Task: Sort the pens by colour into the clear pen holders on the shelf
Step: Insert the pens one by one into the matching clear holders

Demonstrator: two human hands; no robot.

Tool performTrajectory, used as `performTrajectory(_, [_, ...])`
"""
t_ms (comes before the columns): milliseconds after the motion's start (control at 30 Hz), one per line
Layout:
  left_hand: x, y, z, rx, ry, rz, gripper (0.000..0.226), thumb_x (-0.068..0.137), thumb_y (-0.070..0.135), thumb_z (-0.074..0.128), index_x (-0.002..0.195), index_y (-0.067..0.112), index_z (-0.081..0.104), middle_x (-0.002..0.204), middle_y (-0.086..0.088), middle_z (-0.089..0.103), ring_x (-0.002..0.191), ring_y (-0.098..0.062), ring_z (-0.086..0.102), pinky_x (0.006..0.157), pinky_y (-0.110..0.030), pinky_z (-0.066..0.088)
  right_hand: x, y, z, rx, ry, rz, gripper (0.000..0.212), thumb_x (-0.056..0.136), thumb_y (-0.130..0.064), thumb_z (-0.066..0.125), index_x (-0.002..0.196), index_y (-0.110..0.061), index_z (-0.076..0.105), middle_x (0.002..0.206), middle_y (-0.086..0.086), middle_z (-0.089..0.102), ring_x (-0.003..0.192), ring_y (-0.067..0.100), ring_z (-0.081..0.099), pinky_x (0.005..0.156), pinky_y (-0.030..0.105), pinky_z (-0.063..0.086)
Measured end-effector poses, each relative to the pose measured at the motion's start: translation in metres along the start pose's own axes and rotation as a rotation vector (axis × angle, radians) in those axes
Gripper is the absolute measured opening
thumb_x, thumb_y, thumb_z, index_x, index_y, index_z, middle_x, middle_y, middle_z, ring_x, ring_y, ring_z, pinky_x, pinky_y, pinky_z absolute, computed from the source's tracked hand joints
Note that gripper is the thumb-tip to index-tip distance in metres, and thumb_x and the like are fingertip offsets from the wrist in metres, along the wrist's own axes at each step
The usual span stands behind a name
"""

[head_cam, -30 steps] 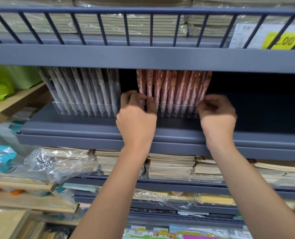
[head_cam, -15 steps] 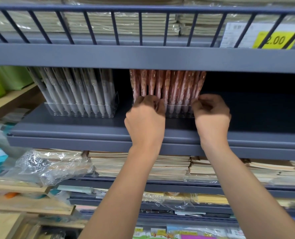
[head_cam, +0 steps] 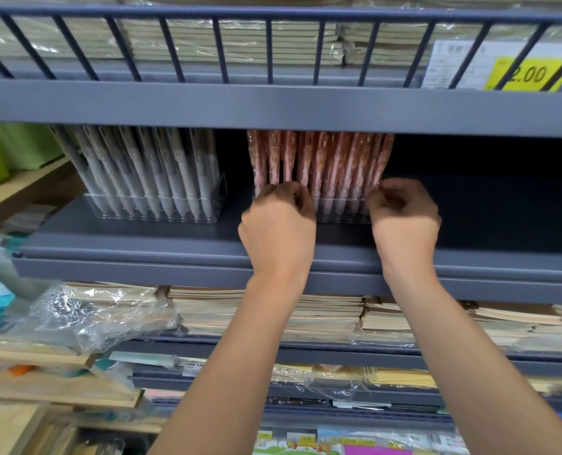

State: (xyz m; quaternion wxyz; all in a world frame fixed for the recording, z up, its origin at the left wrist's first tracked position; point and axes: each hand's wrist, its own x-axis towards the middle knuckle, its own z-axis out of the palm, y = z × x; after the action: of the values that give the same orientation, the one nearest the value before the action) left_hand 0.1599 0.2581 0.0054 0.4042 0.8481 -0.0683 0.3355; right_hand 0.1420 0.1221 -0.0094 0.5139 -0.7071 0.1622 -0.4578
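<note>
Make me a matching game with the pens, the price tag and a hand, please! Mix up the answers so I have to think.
Things:
1. white pens
2. pink pens
3. price tag
4. right hand

Matches:
A. yellow, at the top right
B. standing in the clear holder near the middle of the shelf
C. fingers curled at the right end of the pink pens' holder
D. leaning, at the left of the shelf

Right pairs: 1-D, 2-B, 3-A, 4-C.
</note>
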Motion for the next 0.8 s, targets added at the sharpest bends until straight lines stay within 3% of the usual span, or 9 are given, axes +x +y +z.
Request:
performTrajectory(233, [-0.0020,-0.0023,0.0000,0.012,-0.008,0.000,0.022,0.090,0.025,0.061,0.072,0.017,0.069,0.071,-0.006,0.066,0.060,-0.035,0.057,0.053,-0.029,0.033,-0.0002,0.0002,-0.0002,-0.004,-0.003,0.002,0.011,0.083,-0.014,0.066,0.090,-0.022,0.062,0.075,-0.020,0.063,0.067,-0.013,0.059,0.064,0.003,0.041])
performTrajectory(567, [-0.0064,-0.0074,-0.0009,-0.143,0.046,-0.058,0.017,0.089,0.030,0.064,0.084,0.017,0.074,0.084,-0.005,0.068,0.069,-0.030,0.061,0.058,-0.034,0.043,-0.0017,-0.0037,-0.0006,0.018,0.010,0.024,0.006,0.086,-0.018,0.064,0.091,-0.022,0.064,0.076,-0.016,0.065,0.070,-0.006,0.060,0.067,0.009,0.044])
performTrajectory(800, [-0.0078,-0.0048,0.0001,-0.206,0.050,-0.023,0.012,0.087,0.030,0.068,0.082,0.020,0.072,0.084,-0.001,0.069,0.068,-0.025,0.061,0.063,-0.034,0.049,-0.0029,-0.0069,-0.0019,-0.001,0.011,0.028,0.005,0.087,-0.018,0.062,0.091,-0.020,0.064,0.077,-0.016,0.064,0.070,-0.007,0.059,0.065,0.005,0.041])
